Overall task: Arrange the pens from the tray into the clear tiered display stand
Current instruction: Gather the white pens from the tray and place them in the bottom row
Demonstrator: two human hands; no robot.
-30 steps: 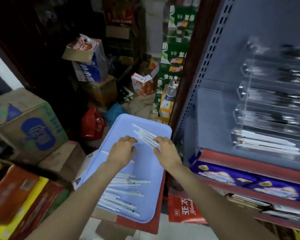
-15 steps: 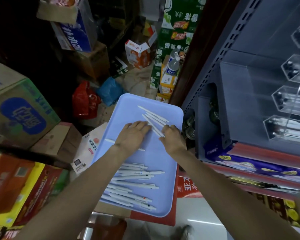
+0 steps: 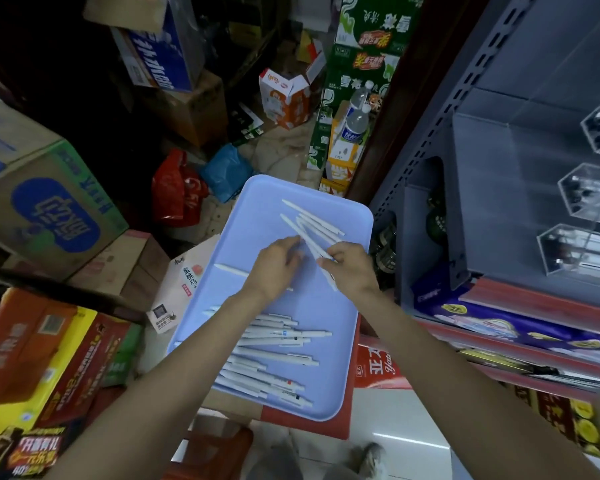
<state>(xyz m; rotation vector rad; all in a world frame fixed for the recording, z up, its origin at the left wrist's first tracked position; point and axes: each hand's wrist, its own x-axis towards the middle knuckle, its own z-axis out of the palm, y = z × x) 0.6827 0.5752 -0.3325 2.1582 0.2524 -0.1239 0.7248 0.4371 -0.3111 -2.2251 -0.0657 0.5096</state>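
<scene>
A light blue tray sits in front of me on stacked boxes. Several white pens lie in a pile at its near end. A small bunch of white pens fans out at its far end. My right hand is closed around the near ends of that bunch. My left hand touches the same bunch with its fingertips, and a single pen lies under it. The clear tiered display stand stands on the grey shelf to the right, with pens in its tiers.
Cardboard boxes crowd the left side and the floor behind the tray. A red bag and a blue bag lie beyond the tray. The grey shelf upright rises just right of the tray.
The view has tilted down and right. My right hand has closed on the far bunch of pens and lifted their near ends; my left hand has slid toward them.
</scene>
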